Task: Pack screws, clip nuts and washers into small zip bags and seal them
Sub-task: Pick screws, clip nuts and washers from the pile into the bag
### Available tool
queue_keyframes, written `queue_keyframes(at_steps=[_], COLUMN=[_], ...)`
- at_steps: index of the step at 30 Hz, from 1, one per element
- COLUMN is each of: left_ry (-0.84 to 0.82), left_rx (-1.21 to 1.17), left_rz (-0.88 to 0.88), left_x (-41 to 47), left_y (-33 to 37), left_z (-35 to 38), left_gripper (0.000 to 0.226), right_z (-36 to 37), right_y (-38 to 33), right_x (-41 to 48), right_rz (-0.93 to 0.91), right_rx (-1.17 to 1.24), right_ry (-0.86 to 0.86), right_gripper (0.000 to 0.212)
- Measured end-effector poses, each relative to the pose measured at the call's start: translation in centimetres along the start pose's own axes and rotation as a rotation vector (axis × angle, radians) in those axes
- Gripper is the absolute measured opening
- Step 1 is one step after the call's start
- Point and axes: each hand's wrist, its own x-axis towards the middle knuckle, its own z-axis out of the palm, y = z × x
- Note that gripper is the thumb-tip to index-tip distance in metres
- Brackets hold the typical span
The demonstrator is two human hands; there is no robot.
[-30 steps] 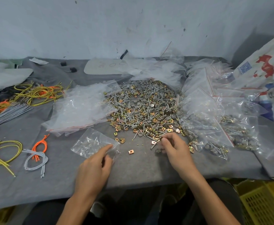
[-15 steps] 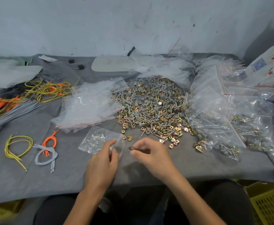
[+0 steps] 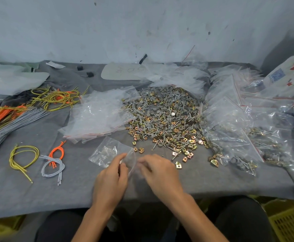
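Grey cloth covers the counter [image 3: 38, 194]. Near its front edge lies the small zip bag [image 3: 107, 151], which holds a few parts. The left hand [image 3: 111, 180] pinches the bag mouth open. The right hand [image 3: 162, 173] is at the opening, its fingers blurred, so the grip cannot be told. Step in hand: filling. Next move: drop the parts fully inside, then draw more from the heap [image 3: 163, 119] just beyond.

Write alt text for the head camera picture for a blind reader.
A person's left hand pinches a small clear zip bag at its mouth, the blurred right hand beside it, on a grey table. Behind lies a heap of screws, clip nuts and washers.
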Motion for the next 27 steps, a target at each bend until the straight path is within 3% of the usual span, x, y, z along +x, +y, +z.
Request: queue_keyframes(at_steps=[4, 7, 15, 20, 27], left_ry=[0.017, 0.014, 0.013, 0.019, 0.015], left_rx=[0.012, 0.017, -0.007, 0.0, -0.011], left_rz=[0.0, 0.0, -0.015, -0.02, -0.033], left_x=[0.0, 0.0, -0.1, 0.0, -0.1], left_y=[0.1, 0.2, 0.0, 0.0, 0.3], left_z=[0.1, 0.0, 0.1, 0.2, -0.1], left_gripper=[0.033, 0.033, 0.032, 0.033, 0.031], right_z=[-4.1, -5.5, -5.9, -5.9, -4.6], right_y=[4.7, 6.5, 7.0, 6.8, 5.0], right_x=[-1.6, -2.3, -2.1, -1.6, -0.8], right_rz=[0.193, 0.3, 0.274, 0.288, 0.342], right_rx=[-0.115, -0.214, -0.251, -0.114, 0.396], right_ry=[0.093, -0.002, -0.075, -0.069, -0.036], right_gripper=[0.01, 0.021, 0.01, 0.014, 0.019])
